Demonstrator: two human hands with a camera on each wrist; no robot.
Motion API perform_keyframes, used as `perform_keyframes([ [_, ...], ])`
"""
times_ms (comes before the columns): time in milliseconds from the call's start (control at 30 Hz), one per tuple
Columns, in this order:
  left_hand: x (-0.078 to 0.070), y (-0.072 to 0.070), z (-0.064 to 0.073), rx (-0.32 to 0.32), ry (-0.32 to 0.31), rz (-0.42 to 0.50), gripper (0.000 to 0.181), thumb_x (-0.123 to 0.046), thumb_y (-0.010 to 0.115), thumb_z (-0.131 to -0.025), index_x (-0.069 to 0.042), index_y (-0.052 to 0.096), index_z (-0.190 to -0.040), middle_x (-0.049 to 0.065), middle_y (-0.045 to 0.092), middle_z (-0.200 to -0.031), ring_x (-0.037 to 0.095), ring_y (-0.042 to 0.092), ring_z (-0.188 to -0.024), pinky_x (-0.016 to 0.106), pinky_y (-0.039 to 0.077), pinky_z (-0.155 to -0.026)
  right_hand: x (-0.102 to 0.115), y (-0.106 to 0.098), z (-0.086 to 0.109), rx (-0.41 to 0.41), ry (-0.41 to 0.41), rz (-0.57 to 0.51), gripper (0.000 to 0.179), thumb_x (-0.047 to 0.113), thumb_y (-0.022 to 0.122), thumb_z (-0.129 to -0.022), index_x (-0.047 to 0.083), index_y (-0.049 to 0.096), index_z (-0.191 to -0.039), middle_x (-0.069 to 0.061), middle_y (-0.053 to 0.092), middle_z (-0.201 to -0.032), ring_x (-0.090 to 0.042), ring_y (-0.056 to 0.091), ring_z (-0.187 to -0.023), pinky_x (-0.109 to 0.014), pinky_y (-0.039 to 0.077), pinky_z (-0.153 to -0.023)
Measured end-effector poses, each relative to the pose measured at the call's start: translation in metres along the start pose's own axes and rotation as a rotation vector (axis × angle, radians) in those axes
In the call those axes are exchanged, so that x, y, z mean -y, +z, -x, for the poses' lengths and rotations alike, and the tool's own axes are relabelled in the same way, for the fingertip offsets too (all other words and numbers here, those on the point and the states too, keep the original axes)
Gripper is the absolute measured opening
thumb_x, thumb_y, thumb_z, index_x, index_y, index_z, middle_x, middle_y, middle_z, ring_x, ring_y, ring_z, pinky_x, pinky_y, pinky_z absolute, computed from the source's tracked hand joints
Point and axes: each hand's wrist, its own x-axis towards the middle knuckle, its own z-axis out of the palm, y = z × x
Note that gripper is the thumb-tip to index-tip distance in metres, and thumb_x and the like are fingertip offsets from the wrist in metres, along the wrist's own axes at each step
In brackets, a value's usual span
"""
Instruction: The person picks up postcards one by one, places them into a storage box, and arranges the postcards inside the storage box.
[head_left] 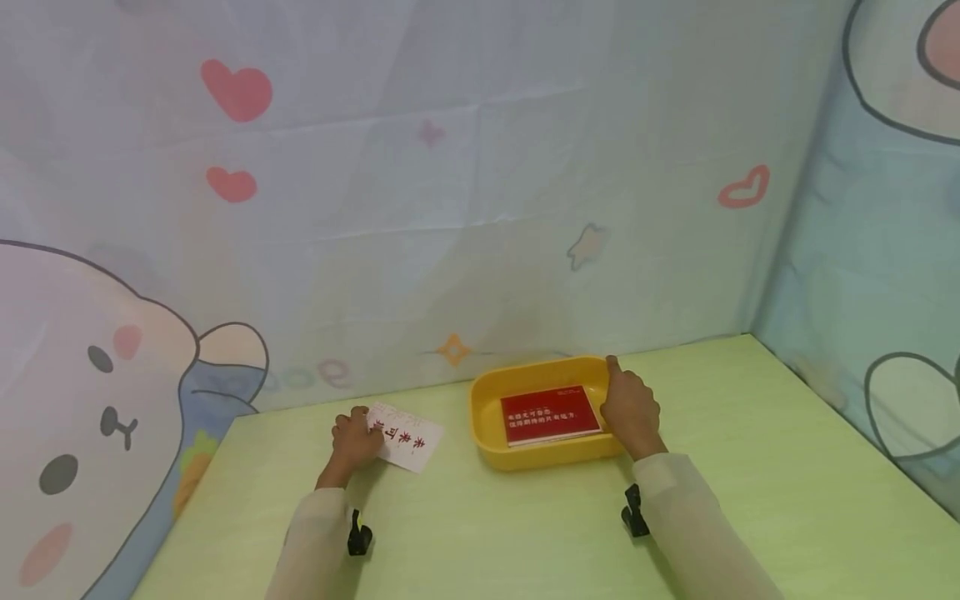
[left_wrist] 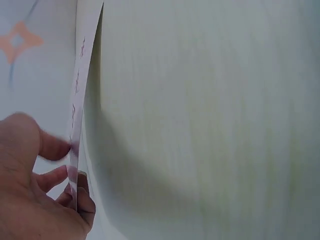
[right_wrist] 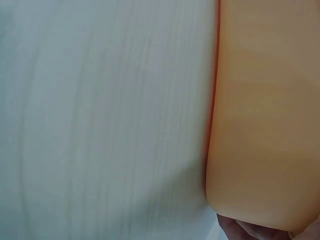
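Note:
My left hand point(head_left: 356, 437) pinches one end of a white card point(head_left: 408, 439) printed with red characters, left of the yellow tray. In the left wrist view the card point(left_wrist: 80, 92) appears almost edge-on, between the thumb and fingers of the left hand point(left_wrist: 37, 180), tilted over the table. At the right end of the yellow plastic tray point(head_left: 491, 457), my right hand point(head_left: 632, 410) grips the rim. The right wrist view shows the tray's outer wall point(right_wrist: 265, 115) close up, with only some fingertips point(right_wrist: 250, 230) below it. Red cards point(head_left: 551, 414) with white writing lie inside the tray.
The tray stands on a pale green table point(head_left: 480, 533) near its back edge. Behind it hangs a light cloth backdrop point(head_left: 420, 208) with hearts and cartoon figures, which continues along the right side point(head_left: 862, 292). Black wrist devices point(head_left: 359, 537) sit at both sleeves.

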Motion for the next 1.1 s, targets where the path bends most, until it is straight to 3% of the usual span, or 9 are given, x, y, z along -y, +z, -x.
perform_keyframes([
  [167,0.0,-0.002,0.003,-0.049,0.023,0.066,0.036,-0.003,0.037,-0.093,0.011,0.041,-0.126,0.04,0.041,-0.119,0.044,0.046,-0.093,0.053,0.041,-0.082,0.0,0.002,0.0,-0.002,-0.004,-0.003,0.071,0.004,0.063,-0.09,0.003,0.03,-0.153,-0.029,0.06,-0.119,-0.039,0.065,-0.085,-0.059,0.057,-0.075],
  [333,0.002,-0.001,0.004,-0.025,0.014,0.087,0.046,-0.004,0.038,-0.093,0.013,0.04,-0.136,0.043,0.036,-0.129,0.031,0.042,-0.084,0.043,0.038,-0.073,0.0,0.004,0.001,0.005,0.003,0.004,0.072,0.004,0.064,-0.09,0.003,0.03,-0.153,-0.029,0.06,-0.119,-0.04,0.066,-0.087,-0.059,0.057,-0.076],
  [467,0.003,0.0,0.006,-0.02,0.021,0.102,0.043,-0.002,0.039,-0.093,0.013,0.043,-0.132,0.041,0.039,-0.129,0.036,0.046,-0.093,0.044,0.04,-0.076,0.001,0.005,0.001,0.011,0.003,0.004,0.072,0.004,0.064,-0.09,0.003,0.029,-0.153,-0.029,0.059,-0.119,-0.039,0.065,-0.085,-0.059,0.057,-0.076],
  [600,0.003,-0.001,0.006,-0.025,0.045,0.116,0.029,0.005,0.04,-0.089,0.013,0.044,-0.117,0.038,0.049,-0.123,0.044,0.05,-0.111,0.05,0.045,-0.09,0.0,0.006,0.001,0.009,-0.006,0.002,0.072,0.005,0.064,-0.09,0.003,0.03,-0.153,-0.029,0.06,-0.119,-0.038,0.065,-0.084,-0.058,0.058,-0.075],
  [833,0.001,0.001,0.004,-0.017,0.021,0.153,0.034,0.003,0.032,-0.096,0.01,0.034,-0.129,0.033,0.06,-0.106,0.03,0.056,-0.092,0.033,0.043,-0.074,0.001,0.004,0.001,0.014,-0.002,0.003,0.072,0.005,0.063,-0.09,0.003,0.03,-0.153,-0.029,0.06,-0.118,-0.037,0.064,-0.083,-0.058,0.058,-0.075],
  [1100,-0.007,0.006,-0.001,-0.005,0.008,0.348,0.032,-0.002,0.023,-0.102,0.01,0.027,-0.131,0.03,0.051,-0.12,0.031,0.058,-0.103,0.028,0.045,-0.079,-0.001,0.002,-0.002,0.012,0.005,0.014,0.073,0.005,0.064,-0.09,0.003,0.028,-0.154,-0.03,0.059,-0.121,-0.04,0.065,-0.088,-0.06,0.057,-0.078],
])
